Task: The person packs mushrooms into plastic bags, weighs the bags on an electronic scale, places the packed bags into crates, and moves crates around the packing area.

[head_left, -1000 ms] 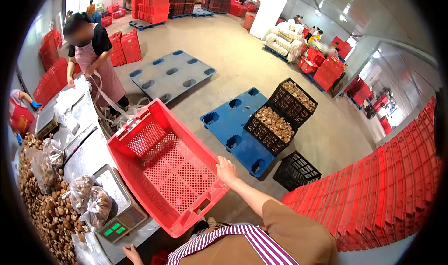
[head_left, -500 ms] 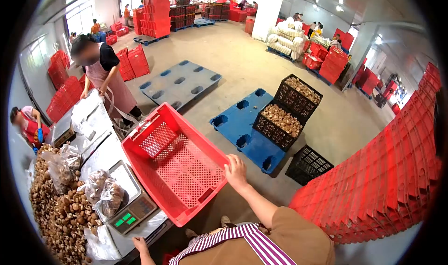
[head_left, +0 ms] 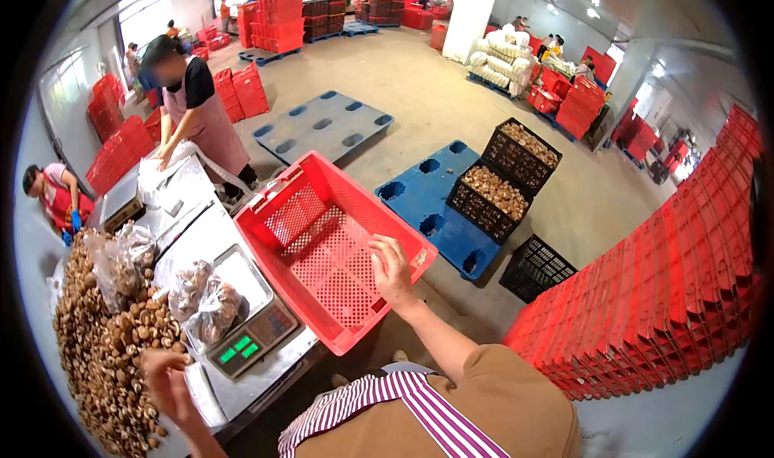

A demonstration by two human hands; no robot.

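A red plastic crate with a perforated floor and no contents stands beside the weighing table. Over its right side is my right hand, fingers apart and holding nothing. My left hand is raised over the near edge of the mushroom pile, somewhat blurred, its fingers loosely bent and nothing visible in them. Just right of it, a digital scale with green lit digits carries two clear bags of mushrooms. A white flat item lies on the table below the scale.
Tall nested red crates rise on my right. A blue pallet bears black crates of mushrooms; another black crate is on the floor. Across the table stands a co-worker; another is at the far left.
My right hand has come off the crate's rim and moved left over its inside. My left hand has risen from the table's front edge toward the mushroom pile. The view has shifted slightly.
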